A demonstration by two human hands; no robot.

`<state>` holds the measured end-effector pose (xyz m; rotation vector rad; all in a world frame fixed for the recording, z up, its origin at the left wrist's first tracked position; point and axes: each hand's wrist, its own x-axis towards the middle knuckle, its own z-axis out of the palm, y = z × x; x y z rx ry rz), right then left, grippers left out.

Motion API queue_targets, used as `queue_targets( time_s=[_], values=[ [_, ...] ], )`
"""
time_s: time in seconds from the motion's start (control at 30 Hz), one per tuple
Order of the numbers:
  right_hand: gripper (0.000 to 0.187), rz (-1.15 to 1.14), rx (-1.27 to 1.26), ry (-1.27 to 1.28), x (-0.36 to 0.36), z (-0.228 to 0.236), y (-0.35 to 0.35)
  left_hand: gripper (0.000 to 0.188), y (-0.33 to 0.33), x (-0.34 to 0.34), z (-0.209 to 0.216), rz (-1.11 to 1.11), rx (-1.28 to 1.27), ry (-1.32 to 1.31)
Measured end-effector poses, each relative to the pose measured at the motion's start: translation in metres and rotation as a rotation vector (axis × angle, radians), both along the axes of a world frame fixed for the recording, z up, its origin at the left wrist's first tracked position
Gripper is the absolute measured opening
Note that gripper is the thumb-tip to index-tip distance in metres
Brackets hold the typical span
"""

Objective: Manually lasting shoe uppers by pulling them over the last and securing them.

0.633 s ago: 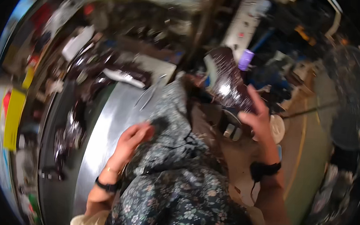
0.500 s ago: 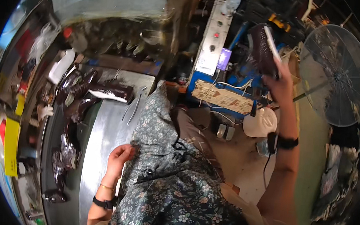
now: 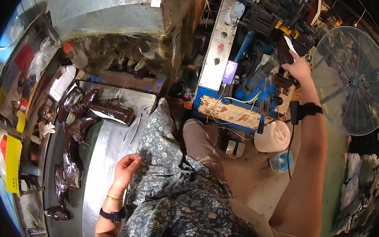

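At the far right, my right hand [image 3: 301, 70] grips a dark brown shoe [image 3: 285, 49] with a white strip along its sole edge. The shoe is next to the black upper parts of a blue machine [image 3: 250, 91], and my hand and those parts hide some of it. Whether it touches the machine, I cannot tell. My left hand [image 3: 128, 167] rests beside the flowered apron [image 3: 161, 134], its fingers curled in and no object visible in them. Near it, a pair of metal tongs [image 3: 136, 127] lies on the metal tabletop [image 3: 106, 156].
Several glossy dark brown shoes [image 3: 71, 165] line a dark belt at the left; another shoe [image 3: 112, 112] lies by a tray. A control panel [image 3: 220, 45] with buttons fronts the machine. A white jug [image 3: 273, 136] and blue container [image 3: 281, 161] stand below; a large fan [image 3: 353, 81] is right.
My right hand has carried the shoe away from me, in among the machine's black parts, and more of it is now hidden. My left hand has stayed almost still.
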<state>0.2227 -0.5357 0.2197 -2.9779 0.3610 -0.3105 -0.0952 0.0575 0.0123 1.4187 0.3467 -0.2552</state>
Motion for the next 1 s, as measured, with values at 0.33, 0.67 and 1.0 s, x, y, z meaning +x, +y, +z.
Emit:
queue_targets(
  time_s=[0.33, 0.67, 1.0],
  values=[
    [0.07, 0.028, -0.264, -0.278, -0.024, -0.046, 0.017, 0.074, 0.073, 0.144, -0.029, 0.632, 0.435, 0.137],
    [0.069, -0.057, -0.396, -0.149, 0.062, -0.047, -0.023, 0.035, 0.102, 0.205, -0.048, 0.848, 0.359, 0.295],
    [0.019, 0.967, 0.492, -0.122, -0.111, -0.178, 0.279, 0.069, 0.147, 0.241, -0.036, 0.888, 0.983, 0.183]
  ],
)
